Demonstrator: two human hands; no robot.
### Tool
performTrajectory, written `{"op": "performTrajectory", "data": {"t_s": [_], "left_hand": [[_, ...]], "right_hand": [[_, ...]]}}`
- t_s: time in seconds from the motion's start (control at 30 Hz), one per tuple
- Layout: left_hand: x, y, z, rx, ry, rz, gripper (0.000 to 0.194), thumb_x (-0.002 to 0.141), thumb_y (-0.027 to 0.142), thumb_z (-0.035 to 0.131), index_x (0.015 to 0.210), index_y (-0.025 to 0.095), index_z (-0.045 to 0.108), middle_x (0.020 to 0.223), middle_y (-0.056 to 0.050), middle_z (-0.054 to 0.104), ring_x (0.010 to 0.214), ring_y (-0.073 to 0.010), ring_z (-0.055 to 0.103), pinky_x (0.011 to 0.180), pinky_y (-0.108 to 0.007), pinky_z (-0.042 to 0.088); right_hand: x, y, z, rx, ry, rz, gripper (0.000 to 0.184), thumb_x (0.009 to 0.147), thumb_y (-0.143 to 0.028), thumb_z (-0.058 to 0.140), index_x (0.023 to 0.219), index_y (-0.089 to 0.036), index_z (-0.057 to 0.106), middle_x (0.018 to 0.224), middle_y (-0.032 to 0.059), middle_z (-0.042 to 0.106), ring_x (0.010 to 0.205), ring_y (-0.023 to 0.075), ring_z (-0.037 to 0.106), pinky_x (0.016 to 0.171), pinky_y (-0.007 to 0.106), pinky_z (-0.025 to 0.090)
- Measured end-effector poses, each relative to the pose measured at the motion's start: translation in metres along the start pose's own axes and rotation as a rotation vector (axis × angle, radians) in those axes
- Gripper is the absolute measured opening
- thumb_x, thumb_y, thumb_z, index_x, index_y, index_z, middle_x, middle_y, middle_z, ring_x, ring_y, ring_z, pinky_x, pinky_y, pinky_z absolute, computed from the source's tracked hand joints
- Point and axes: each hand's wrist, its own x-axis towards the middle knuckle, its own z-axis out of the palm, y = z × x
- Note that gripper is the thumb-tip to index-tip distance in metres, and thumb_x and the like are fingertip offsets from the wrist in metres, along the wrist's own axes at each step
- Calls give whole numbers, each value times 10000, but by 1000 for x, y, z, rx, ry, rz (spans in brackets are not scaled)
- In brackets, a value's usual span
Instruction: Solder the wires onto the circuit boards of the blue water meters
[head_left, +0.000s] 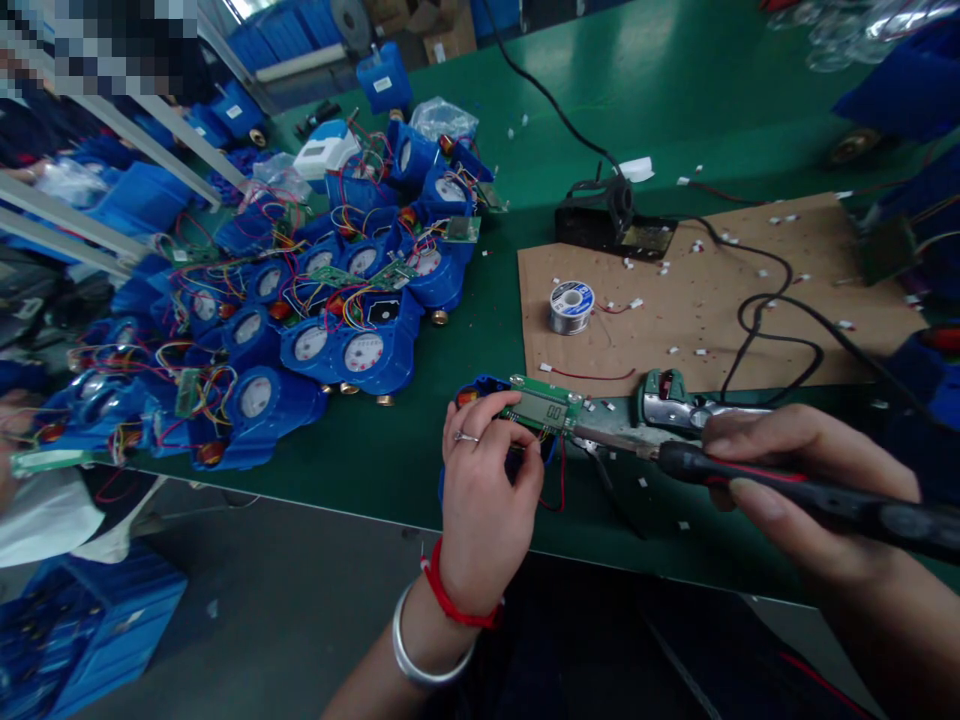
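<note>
My left hand is closed on a green circuit board whose small display reads digits. Under that hand a blue water meter is mostly hidden, and a red wire loops out beside it. My right hand grips a black soldering iron. Its metal tip points left and reaches the right end of the board; whether it touches cannot be made out. Just above the iron lies a wire stripper with a green head.
Many blue water meters with loose wires crowd the left of the green table. A solder spool stands on cardboard scattered with small white connectors. Behind are an iron stand and a black cable. Another person's hand shows far left.
</note>
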Motion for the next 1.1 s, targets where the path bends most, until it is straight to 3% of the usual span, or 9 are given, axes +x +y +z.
{"op": "performTrajectory", "data": {"t_s": [0.13, 0.3, 0.53, 0.73, 0.87, 1.1], "left_hand": [[-1, 0, 0, -1, 3, -1, 140, 801, 65, 567, 775, 202, 552, 1194, -28, 580, 1174, -228, 492, 1100, -556, 242], [0, 0, 0, -9, -8, -4, 143, 797, 65, 574, 778, 205, 552, 1200, -23, 574, 1177, -223, 491, 1107, -543, 236], [-1, 0, -3, -113, 31, -61, 95, 850, 123, 546, 814, 211, 552, 1138, -18, 599, 1129, -198, 516, 1078, -506, 306], [-3, -2, -6, -178, 63, -100, 82, 873, 155, 531, 827, 218, 556, 1103, -22, 616, 1094, -194, 542, 1036, -478, 364], [-3, -3, -5, -221, 80, -114, 65, 867, 162, 548, 833, 214, 566, 1096, -22, 619, 1084, -187, 544, 1045, -473, 350], [-2, -3, -4, -250, 88, -115, 59, 865, 164, 553, 825, 204, 571, 1076, -29, 621, 1063, -187, 548, 1048, -485, 331]], "right_hand": [[7, -6, 8, -63, -105, -138, 197, 717, -142, 643, 899, -208, 605, 739, 49, 649, 646, 199, 649, 498, 274, 492], [4, -3, 6, -45, -100, -104, 208, 728, -130, 643, 921, -198, 610, 764, 48, 638, 640, 187, 637, 532, 288, 494], [1, -1, 10, -54, 76, -1, 272, 735, -176, 679, 994, -251, 646, 870, 41, 663, 608, 183, 633, 546, 306, 502], [13, -13, 16, -59, -53, -105, 257, 751, -153, 651, 998, -221, 624, 812, 29, 661, 634, 164, 636, 541, 256, 491], [13, -12, 14, 29, -97, -131, 237, 747, -133, 628, 976, -193, 610, 755, 28, 635, 619, 169, 623, 564, 285, 492], [13, -7, 15, -28, -101, -195, 226, 753, -141, 628, 970, -201, 609, 818, 48, 648, 731, 194, 651, 583, 295, 495]]}}
